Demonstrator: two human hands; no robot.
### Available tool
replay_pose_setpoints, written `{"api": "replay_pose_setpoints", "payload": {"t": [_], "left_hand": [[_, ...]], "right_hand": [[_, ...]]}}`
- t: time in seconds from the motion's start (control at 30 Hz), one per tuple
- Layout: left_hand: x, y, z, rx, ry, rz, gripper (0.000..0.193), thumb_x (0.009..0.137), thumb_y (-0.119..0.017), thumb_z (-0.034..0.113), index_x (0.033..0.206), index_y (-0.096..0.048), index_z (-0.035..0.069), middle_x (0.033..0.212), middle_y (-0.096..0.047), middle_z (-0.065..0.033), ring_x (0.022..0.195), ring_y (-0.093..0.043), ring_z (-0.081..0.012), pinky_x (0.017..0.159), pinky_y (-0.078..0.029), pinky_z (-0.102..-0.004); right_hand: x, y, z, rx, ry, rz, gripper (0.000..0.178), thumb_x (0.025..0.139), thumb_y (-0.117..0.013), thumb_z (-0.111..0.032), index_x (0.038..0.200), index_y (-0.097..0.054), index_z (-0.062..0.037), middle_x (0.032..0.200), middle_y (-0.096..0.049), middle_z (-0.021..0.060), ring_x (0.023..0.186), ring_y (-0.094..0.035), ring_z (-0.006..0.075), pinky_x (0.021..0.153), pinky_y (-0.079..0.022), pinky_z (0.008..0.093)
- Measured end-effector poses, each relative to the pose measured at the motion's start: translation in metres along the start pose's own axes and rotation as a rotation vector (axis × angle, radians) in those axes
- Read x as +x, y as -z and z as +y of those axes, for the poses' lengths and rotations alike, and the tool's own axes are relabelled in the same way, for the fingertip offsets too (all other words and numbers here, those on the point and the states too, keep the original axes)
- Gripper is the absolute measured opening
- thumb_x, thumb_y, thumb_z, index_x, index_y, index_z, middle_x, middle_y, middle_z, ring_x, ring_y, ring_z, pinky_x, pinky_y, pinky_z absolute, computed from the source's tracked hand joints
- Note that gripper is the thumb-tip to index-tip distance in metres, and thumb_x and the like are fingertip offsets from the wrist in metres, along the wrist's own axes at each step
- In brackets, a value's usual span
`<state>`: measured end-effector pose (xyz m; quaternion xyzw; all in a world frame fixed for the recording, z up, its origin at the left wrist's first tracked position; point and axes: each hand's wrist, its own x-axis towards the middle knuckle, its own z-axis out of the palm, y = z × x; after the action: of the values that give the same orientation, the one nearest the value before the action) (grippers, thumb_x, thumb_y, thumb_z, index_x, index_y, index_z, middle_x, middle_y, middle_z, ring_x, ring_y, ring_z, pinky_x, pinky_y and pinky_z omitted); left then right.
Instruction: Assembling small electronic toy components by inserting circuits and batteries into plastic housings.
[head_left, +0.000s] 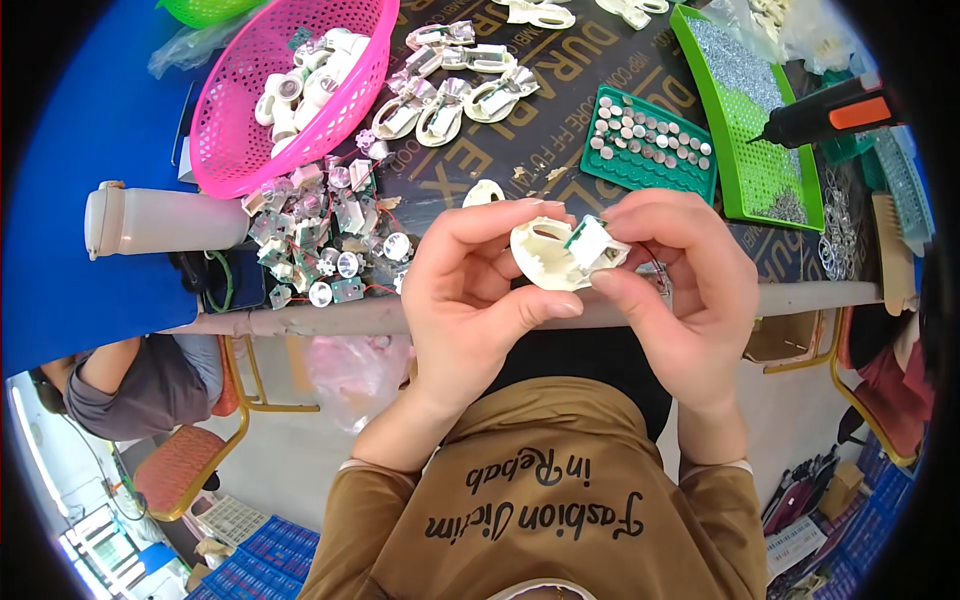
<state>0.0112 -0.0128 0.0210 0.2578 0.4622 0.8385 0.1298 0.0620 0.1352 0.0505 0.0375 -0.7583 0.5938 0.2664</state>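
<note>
While the person in a brown top [540, 450] works at the near edge, the dark table [425, 190] spreads out ahead, a blue surface [60, 200] to its left. Behind, I see a red chair [180, 465] on the pale floor [280, 455], with someone in a grey top [130, 400] nearby. A tilted pink basket [222, 115] holds white housings [310, 90]; small boards and lenses [320, 250] heap just beside it. Silvery discs [652, 128] sit in the dark green tray [690, 183], and tiny metal parts [735, 60] cover portions of the light green tray [745, 117]. Above the table's near edge, the left hand [462, 285] pinches a cream shell [545, 265] between fingers and thumb; the right hand [692, 275] grips a white insert [592, 245] at the shell's right end. Whether it is fully seated, I cannot tell.
</note>
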Motion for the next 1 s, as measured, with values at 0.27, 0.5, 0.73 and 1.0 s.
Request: {"api": "replay_pose_setpoints", "payload": {"t": [0.27, 0.5, 0.73, 1.0], "left_hand": [[-0.005, 0.001, 0.000, 0.083, -0.042, -0.015, 0.052, 0.065, -0.069, -0.011, 0.111, -0.044, -0.003, 0.113, -0.049, -0.0173, 0.107, -0.052, -0.0236, 0.088, -0.048, -0.0344], [-0.005, 0.001, 0.001, 0.090, -0.019, -0.009, 0.052, 0.065, -0.069, -0.011, 0.110, -0.045, -0.003, 0.110, -0.049, -0.0159, 0.106, -0.052, -0.0236, 0.087, -0.048, -0.0339], [-0.005, 0.004, 0.001, 0.094, -0.028, -0.004, 0.051, 0.065, -0.069, -0.011, 0.108, -0.045, -0.003, 0.110, -0.049, -0.0168, 0.103, -0.054, -0.0227, 0.085, -0.050, -0.0329], [-0.007, 0.006, 0.000, -0.031, -0.005, 0.055, 0.051, 0.066, -0.071, -0.007, 0.108, -0.044, 0.000, 0.103, -0.055, -0.0142, 0.093, -0.059, -0.0190, 0.080, -0.052, -0.0299]], "right_hand": [[0.005, 0.006, -0.006, -0.135, 0.094, -0.168, 0.025, 0.061, -0.067, 0.008, 0.084, -0.060, 0.0020, 0.084, -0.058, 0.0108, 0.078, -0.056, 0.0175, 0.067, -0.045, 0.0244], [0.007, 0.005, -0.010, -0.133, 0.049, -0.163, 0.023, 0.059, -0.067, 0.008, 0.081, -0.064, 0.0010, 0.082, -0.059, 0.0106, 0.075, -0.057, 0.0176, 0.063, -0.045, 0.0243], [0.004, 0.002, -0.007, -0.146, 0.059, -0.199, 0.024, 0.060, -0.068, 0.004, 0.083, -0.066, -0.0004, 0.086, -0.060, 0.0105, 0.073, -0.057, 0.0172, 0.062, -0.044, 0.0244], [0.010, 0.003, -0.002, -0.248, 0.217, -0.311, 0.035, 0.057, -0.071, -0.005, 0.091, -0.063, -0.0027, 0.087, -0.060, 0.0102, 0.077, -0.057, 0.0239, 0.067, -0.044, 0.0305]]}}
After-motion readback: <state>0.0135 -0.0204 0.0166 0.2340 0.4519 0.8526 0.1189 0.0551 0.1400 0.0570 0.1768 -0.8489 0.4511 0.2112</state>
